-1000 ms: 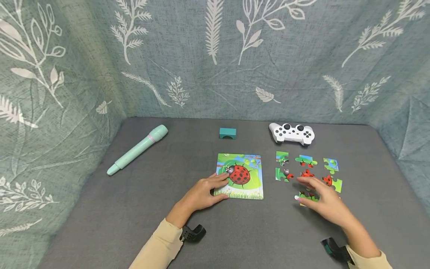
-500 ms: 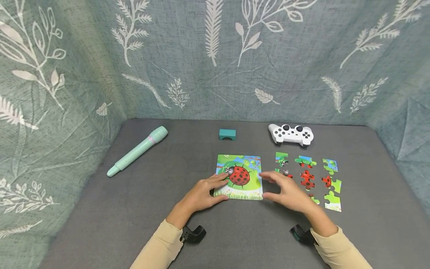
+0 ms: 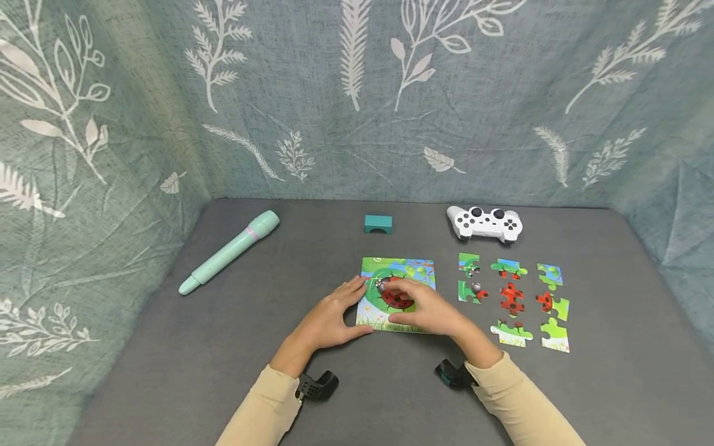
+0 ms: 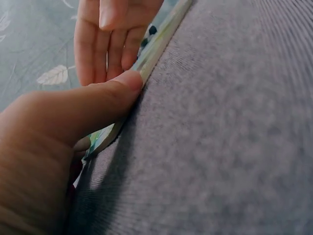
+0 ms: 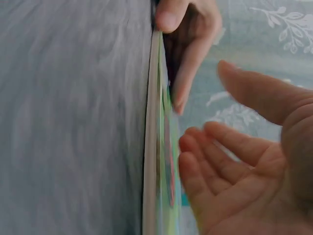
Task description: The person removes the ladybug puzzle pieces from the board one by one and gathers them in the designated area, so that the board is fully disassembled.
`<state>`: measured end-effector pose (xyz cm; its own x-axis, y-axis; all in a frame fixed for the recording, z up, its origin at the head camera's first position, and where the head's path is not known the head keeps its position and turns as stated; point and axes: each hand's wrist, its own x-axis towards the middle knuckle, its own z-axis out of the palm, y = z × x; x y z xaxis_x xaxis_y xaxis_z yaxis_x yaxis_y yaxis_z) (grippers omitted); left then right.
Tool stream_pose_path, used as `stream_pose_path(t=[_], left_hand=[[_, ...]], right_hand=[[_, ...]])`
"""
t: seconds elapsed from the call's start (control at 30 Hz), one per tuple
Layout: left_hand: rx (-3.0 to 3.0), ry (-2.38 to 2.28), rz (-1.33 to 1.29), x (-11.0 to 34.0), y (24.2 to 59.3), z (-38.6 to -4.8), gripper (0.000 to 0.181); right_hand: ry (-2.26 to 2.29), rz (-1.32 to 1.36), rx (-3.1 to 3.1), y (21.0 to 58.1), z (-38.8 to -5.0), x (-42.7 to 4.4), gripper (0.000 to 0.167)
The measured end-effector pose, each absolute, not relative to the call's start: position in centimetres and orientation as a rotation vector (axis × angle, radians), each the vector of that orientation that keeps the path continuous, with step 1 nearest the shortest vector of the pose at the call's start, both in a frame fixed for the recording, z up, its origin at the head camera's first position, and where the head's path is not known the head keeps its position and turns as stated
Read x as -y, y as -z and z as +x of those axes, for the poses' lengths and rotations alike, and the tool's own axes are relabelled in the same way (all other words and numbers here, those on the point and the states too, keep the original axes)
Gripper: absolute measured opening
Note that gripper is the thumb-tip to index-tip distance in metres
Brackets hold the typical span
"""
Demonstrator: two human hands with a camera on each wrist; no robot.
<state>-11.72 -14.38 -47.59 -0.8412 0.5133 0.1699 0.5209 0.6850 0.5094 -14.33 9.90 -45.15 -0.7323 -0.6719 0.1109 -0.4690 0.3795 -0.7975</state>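
Note:
A square ladybug puzzle board (image 3: 422, 272) lies flat on the dark grey table in the head view. My left hand (image 3: 326, 316) rests at its left side, thumb at the lower left edge and fingers along the left edge. The left wrist view shows that thumb (image 4: 110, 95) against the board's rim. Above the board's right half hovers my right hand (image 3: 429, 308), fingers loosely bent and holding nothing; its palm (image 5: 244, 196) faces the board in the right wrist view. Several loose jigsaw pieces (image 3: 511, 299) lie in rows right of the board.
Behind the pieces sits a white game controller (image 3: 485, 224). A teal arch block (image 3: 378, 223) stands behind the board, and a mint-green microphone-like stick (image 3: 229, 253) lies at the left. A patterned curtain (image 3: 329, 124) borders the table's back and sides.
My right hand has moved left from over the pieces, past the board's right edge, to above the board. My left fingers have drawn back from the board's face to its left edge.

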Motion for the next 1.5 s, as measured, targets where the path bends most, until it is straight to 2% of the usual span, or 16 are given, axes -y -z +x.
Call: stream_pose_path(t=[0.37, 0.93, 1.5], left_hand=[[2.886, 0.846, -0.878, 14.6, 47.3, -11.7, 0.082], [2.87, 0.856, -0.879, 14.6, 47.6, -11.8, 0.082], [2.881, 0.871, -0.87, 14.1, 47.5, -11.7, 0.081]], right_hand=[[1.072, -1.178, -2.634, 46.5, -13.5, -8.4, 0.043], [1.244, -0.991, -2.621, 46.8, -12.8, -7.6, 0.046], [1.271, -0.977, -2.623, 46.0, -12.9, -8.4, 0.041]])
